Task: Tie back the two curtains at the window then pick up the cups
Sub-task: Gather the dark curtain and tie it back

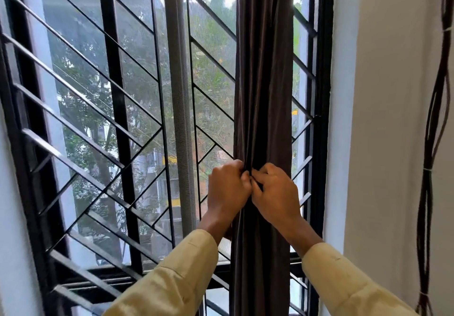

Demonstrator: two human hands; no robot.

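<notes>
head view: the dark curtain (264, 82) hangs bunched into a narrow upright column at the right side of the window (118, 94), its long axis vertical. the left hand (227, 188) and right hand (276, 193) meet at its front at one height, one on each side, both with fingers curled, pinching its folds; neither is nearer. a tie would likely run level, across that axis. no cups show.
</notes>
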